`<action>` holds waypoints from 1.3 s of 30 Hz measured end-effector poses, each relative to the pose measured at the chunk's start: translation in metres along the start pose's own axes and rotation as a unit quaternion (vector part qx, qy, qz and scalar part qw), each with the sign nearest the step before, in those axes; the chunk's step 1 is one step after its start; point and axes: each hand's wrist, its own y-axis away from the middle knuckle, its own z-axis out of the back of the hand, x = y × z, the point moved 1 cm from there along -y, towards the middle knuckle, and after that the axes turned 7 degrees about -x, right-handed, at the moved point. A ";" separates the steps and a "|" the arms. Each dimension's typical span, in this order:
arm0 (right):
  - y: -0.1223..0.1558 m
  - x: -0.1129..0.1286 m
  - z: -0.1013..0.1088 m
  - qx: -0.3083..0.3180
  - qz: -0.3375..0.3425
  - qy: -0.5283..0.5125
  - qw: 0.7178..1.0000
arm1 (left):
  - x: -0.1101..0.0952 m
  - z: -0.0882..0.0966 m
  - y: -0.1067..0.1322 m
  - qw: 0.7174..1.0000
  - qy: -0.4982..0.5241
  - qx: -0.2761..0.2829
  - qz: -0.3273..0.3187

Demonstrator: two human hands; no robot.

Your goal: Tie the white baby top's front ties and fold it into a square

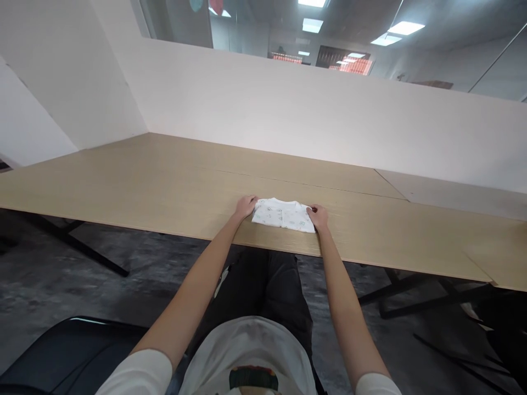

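Apparently, the left hand (246,205) and right hand (319,217) pinch one white garment (283,215) by its two sides.

At the centre I see white cloth (282,215), matt and soft-looking. The table (135,181) under it looks like pale wood or laminate, smooth, with a low sheen. At twelve o'clock the wall (308,115) is smooth and matt; glossy glass (255,27) runs from eleven to two. At four, the legs (432,302) look like black metal. At eight, the floor (102,296) is mottled and dull. Towards seven, the chair (69,356) has a shiny rim. At six, my shirt (247,345) is matt cotton-like fabric.
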 end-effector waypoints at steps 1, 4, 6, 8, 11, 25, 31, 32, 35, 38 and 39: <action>0.000 0.000 0.000 -0.002 0.001 -0.004 1.000 | 0.000 0.000 0.000 1.000 0.002 -0.003 0.005; 0.002 0.001 0.001 -0.004 0.006 -0.013 1.000 | 0.001 0.000 -0.001 1.000 0.001 -0.008 0.015; 0.003 0.001 0.002 -0.002 0.008 -0.013 1.000 | 0.001 -0.001 -0.001 1.000 0.000 -0.007 0.014; 0.003 0.002 0.002 -0.001 0.008 -0.009 1.000 | 0.001 -0.001 -0.002 1.000 0.003 -0.008 0.012; 0.003 0.004 0.003 0.000 0.007 0.003 1.000 | 0.001 -0.001 -0.002 1.000 0.008 -0.010 0.017; 0.005 0.008 0.004 -0.002 -0.001 0.009 1.000 | -0.002 0.001 -0.001 1.000 0.009 -0.006 0.018; 0.001 0.002 0.001 -0.014 -0.014 -0.034 0.999 | 0.000 0.002 -0.002 1.000 0.013 0.014 -0.005; 0.001 0.001 0.001 -0.022 -0.023 -0.058 0.998 | 0.000 0.001 -0.002 1.000 0.007 0.016 -0.008; 0.001 0.004 -0.001 -0.044 -0.055 -0.180 0.981 | -0.002 -0.001 0.002 1.000 0.011 0.013 -0.007; 0.002 0.020 0.002 -0.072 -0.087 -0.320 0.941 | -0.014 -0.001 0.005 0.997 0.080 -0.020 -0.005; 0.001 0.027 0.006 -0.086 -0.085 -0.350 0.929 | -0.021 0.002 0.004 0.993 0.111 -0.039 -0.009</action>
